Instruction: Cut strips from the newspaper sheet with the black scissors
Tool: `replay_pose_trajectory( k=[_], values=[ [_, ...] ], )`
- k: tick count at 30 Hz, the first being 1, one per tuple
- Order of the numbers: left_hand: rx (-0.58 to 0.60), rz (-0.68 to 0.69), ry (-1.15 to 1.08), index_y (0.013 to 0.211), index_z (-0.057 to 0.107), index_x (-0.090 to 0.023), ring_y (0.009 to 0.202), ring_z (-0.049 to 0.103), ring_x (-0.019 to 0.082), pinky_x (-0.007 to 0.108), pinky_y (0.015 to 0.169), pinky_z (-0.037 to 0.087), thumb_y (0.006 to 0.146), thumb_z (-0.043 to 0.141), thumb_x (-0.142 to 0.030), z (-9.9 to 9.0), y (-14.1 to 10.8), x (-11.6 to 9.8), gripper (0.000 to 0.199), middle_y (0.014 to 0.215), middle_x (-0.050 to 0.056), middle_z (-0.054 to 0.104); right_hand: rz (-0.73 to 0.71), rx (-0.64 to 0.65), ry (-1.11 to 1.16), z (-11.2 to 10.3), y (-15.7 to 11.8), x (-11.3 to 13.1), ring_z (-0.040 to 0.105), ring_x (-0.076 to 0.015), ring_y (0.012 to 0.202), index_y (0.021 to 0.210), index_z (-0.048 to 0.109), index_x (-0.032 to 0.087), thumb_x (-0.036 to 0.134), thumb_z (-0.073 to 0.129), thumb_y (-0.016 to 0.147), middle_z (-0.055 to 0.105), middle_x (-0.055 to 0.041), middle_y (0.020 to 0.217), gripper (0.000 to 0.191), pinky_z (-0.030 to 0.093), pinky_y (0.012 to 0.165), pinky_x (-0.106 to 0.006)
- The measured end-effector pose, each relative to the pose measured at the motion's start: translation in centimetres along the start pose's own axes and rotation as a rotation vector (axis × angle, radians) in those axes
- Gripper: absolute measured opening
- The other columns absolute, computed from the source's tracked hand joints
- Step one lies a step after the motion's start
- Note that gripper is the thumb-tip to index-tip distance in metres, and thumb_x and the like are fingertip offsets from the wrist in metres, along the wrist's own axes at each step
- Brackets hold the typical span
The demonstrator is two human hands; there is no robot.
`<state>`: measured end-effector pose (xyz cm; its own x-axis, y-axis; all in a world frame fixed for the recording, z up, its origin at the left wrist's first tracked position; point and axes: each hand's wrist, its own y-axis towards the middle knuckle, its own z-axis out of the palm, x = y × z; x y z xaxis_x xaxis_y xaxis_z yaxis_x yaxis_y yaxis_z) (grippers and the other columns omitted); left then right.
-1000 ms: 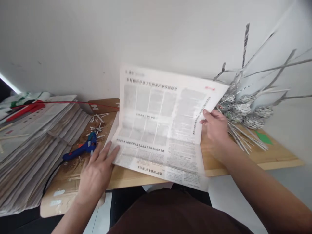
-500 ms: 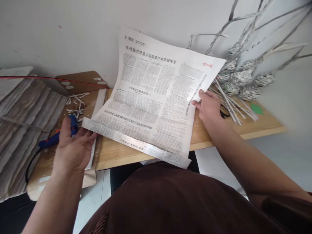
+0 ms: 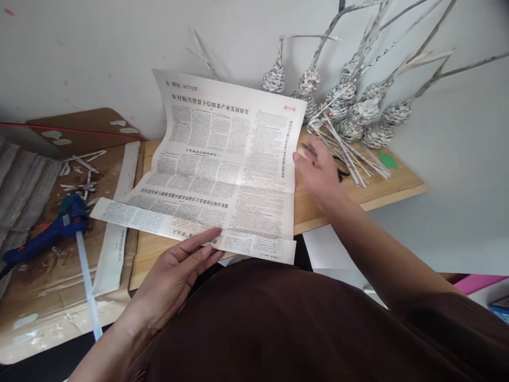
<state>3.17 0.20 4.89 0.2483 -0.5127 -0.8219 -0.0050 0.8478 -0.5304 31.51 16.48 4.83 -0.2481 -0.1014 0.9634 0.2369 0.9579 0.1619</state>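
A printed newspaper sheet [image 3: 207,154] covers the middle of the wooden table, its lower edge folded up into a narrow strip [image 3: 159,225]. My left hand [image 3: 178,270] is at that folded edge near me, with a finger on top of the strip and the others around its edge. My right hand [image 3: 320,167] is just past the sheet's right side, fingers curled over a pair of scissors [image 3: 341,167]. The dark tip shows left of the fingers and the black handle loops to the right; the middle is hidden by the hand.
A blue glue gun [image 3: 66,225] lies on cardboard [image 3: 43,276] at left, near stacked newspapers [image 3: 24,180]. Rolled paper sticks [image 3: 345,146], a green paper piece [image 3: 387,160] and several woven paper gourds [image 3: 363,111] are at right along the wall [image 3: 119,48].
My left hand has left the glue gun side and moved right to the sheet's folded edge. My right hand has let go of the sheet's right edge and closed over the scissors.
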Motion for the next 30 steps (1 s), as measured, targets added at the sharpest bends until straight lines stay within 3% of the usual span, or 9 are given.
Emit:
replay_pose_trajectory(
  k=[1, 3, 5, 7, 9, 14, 17, 24, 30],
  values=[
    [-0.021, 0.016, -0.015, 0.114, 0.076, -0.021, 0.118, 0.067, 0.025, 0.037, 0.107, 0.052, 0.076, 0.081, -0.028, 0.0, 0.2, 0.1, 0.039, 0.130, 0.008, 0.071, -0.050, 0.039, -0.069, -1.3, -1.3, 0.5, 0.062, -0.0224, 0.115, 0.121, 0.065, 0.027, 0.036, 0.068, 0.089, 0.063, -0.0051, 0.133, 0.033, 0.058, 0.078, -0.030],
    [-0.052, 0.038, -0.037, 0.114, 0.076, -0.021, 0.114, 0.069, 0.024, 0.036, 0.105, 0.054, 0.075, 0.082, -0.027, -0.1, 0.4, 0.3, 0.040, 0.129, 0.007, 0.071, -0.011, 0.166, -0.129, -3.9, -4.3, 1.3, 0.069, -0.0209, 0.080, 0.090, 0.075, 0.020, 0.052, 0.064, 0.090, 0.075, -0.0086, 0.096, 0.034, 0.053, 0.056, -0.028],
    [-0.071, 0.055, -0.048, 0.113, 0.076, -0.023, 0.111, 0.070, 0.022, 0.035, 0.104, 0.055, 0.074, 0.083, -0.026, -0.1, 0.5, 0.6, 0.040, 0.131, 0.006, 0.070, 0.245, 0.569, -0.179, -6.1, -7.3, 1.7, 0.065, -0.0183, 0.057, 0.070, 0.073, 0.018, 0.068, 0.050, 0.093, 0.072, -0.0097, 0.072, 0.060, 0.042, 0.040, -0.026],
    [-0.073, 0.071, -0.050, 0.113, 0.076, -0.024, 0.108, 0.071, 0.020, 0.033, 0.103, 0.055, 0.074, 0.083, -0.026, 0.1, 0.5, 0.8, 0.040, 0.132, 0.005, 0.069, 0.479, 0.826, -0.113, -7.1, -9.8, 1.4, 0.067, -0.0185, 0.059, 0.082, 0.076, 0.018, 0.071, 0.048, 0.092, 0.074, -0.0096, 0.077, 0.060, 0.041, 0.040, -0.024],
    [-0.072, 0.088, -0.047, 0.113, 0.076, -0.023, 0.106, 0.071, 0.018, 0.030, 0.102, 0.055, 0.074, 0.083, -0.026, 0.3, 0.5, 1.0, 0.040, 0.134, 0.005, 0.068, 0.579, 0.936, -0.008, -6.8, -11.4, 0.8, 0.064, -0.0150, 0.060, 0.087, 0.075, 0.019, 0.068, 0.056, 0.090, 0.075, -0.0086, 0.085, 0.053, 0.041, 0.042, -0.022],
    [-0.111, 0.115, -0.057, 0.118, 0.074, -0.022, 0.104, 0.071, 0.017, 0.028, 0.100, 0.056, 0.074, 0.083, -0.025, 0.8, 0.4, 1.0, 0.044, 0.132, 0.006, 0.069, 0.667, 0.823, 0.201, -4.2, -12.6, 0.0, 0.045, -0.0066, 0.041, 0.088, 0.072, 0.016, 0.055, 0.071, 0.084, 0.071, -0.0025, 0.063, 0.039, 0.030, 0.039, -0.019],
    [-0.079, 0.115, -0.085, 0.126, 0.070, -0.025, 0.110, 0.069, 0.020, 0.033, 0.103, 0.055, 0.076, 0.080, -0.025, 1.4, 0.0, 1.0, 0.050, 0.125, 0.005, 0.072, 0.670, 0.783, 0.248, -3.3, -12.5, 0.4, 0.051, -0.0085, 0.044, 0.086, 0.071, 0.015, 0.050, 0.077, 0.078, 0.071, -0.0020, 0.061, 0.036, 0.036, 0.040, -0.019],
    [0.325, -0.131, -0.081, 0.129, 0.068, -0.024, 0.110, 0.070, 0.021, 0.037, 0.108, 0.050, 0.079, 0.080, -0.026, 3.8, 0.0, 1.7, 0.052, 0.110, 0.006, 0.078, 0.629, 0.862, 0.290, -2.3, -12.7, 0.8, 0.059, -0.0096, 0.048, 0.085, 0.071, 0.016, 0.049, 0.078, 0.076, 0.071, -0.0008, 0.065, 0.034, 0.041, 0.042, -0.019],
    [0.160, -0.140, -0.141, 0.113, 0.077, -0.022, 0.087, 0.074, 0.014, 0.027, 0.093, 0.058, 0.066, 0.089, -0.019, 4.8, 1.0, 2.6, 0.049, 0.096, 0.004, 0.081, 0.565, 0.919, 0.169, -4.0, -12.3, 0.8, 0.065, -0.0124, 0.059, 0.079, 0.069, 0.016, 0.053, 0.071, 0.082, 0.072, -0.0035, 0.076, 0.037, 0.046, 0.046, -0.020]
  ],
)
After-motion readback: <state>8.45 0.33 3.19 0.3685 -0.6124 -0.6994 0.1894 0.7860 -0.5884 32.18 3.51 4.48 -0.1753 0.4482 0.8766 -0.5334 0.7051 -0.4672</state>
